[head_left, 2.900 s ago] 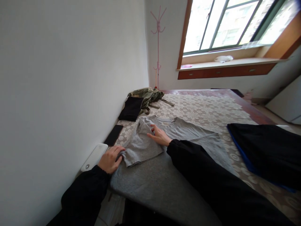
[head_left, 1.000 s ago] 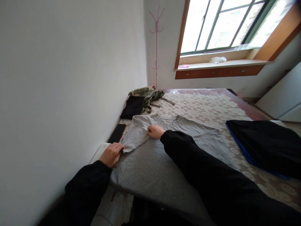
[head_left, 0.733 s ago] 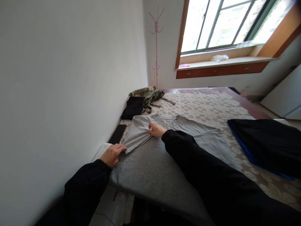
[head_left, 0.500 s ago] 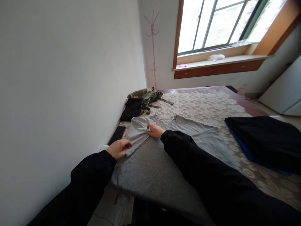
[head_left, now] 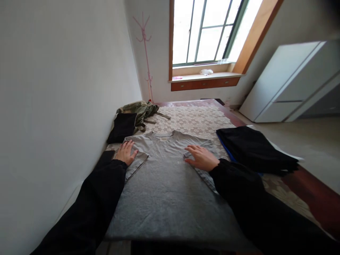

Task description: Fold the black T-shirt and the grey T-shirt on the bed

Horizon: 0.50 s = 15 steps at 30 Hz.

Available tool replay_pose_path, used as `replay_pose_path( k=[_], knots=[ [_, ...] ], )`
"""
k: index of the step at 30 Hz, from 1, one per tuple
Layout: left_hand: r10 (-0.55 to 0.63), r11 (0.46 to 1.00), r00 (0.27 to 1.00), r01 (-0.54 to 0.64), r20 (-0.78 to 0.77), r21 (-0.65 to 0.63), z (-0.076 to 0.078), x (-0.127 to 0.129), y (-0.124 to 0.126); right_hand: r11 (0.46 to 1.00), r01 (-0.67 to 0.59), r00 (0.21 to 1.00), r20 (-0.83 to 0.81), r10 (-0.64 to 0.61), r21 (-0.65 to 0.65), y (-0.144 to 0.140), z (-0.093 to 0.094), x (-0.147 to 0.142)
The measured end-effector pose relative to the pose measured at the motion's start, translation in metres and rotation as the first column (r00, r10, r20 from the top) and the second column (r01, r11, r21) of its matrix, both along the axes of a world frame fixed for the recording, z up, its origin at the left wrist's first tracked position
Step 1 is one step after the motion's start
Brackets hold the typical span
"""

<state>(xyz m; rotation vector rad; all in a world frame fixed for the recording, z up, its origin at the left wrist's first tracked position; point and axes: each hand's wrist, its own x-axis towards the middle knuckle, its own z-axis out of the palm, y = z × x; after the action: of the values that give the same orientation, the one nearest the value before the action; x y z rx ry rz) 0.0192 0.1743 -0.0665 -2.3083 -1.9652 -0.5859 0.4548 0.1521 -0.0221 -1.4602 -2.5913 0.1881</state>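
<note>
Grey T-shirt (head_left: 164,170) lying flat on lace-covered bed (head_left: 196,120), collar toward window. Left hand (head_left: 126,153) lying open, fingers spread, pressing folded left sleeve, grasping nothing. Right hand (head_left: 202,158) likewise flat on right sleeve, pinning fabric smooth. Black garment (head_left: 255,148) lying right of shirt.

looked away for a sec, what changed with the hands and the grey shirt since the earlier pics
The left hand let go of the sleeve edge it was pinching and now lies flat on the folded-in left sleeve. The right hand moved off the left shoulder area across to the right sleeve, palm down. The camera swung right as well. The grey shirt remains spread on the bed, with the black pile and green clothes where they were.
</note>
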Motion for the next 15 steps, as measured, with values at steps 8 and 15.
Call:
replay_pose_path(
  k=[8, 15],
  knots=[
    [0.088, 0.992, 0.991, -0.096, -0.103, -0.08, -0.004, 0.002, 0.004, 0.901, 0.426, 0.903, 0.022, -0.429, 0.077, 0.037, -0.061, 0.069],
    [0.158, 0.986, 0.986, -0.16, 0.046, 0.052, -0.001, -0.004, 0.005, 0.924, 0.381, 0.911, -0.185, -0.37, 0.027, 0.04, -0.067, 0.072]
  ],
)
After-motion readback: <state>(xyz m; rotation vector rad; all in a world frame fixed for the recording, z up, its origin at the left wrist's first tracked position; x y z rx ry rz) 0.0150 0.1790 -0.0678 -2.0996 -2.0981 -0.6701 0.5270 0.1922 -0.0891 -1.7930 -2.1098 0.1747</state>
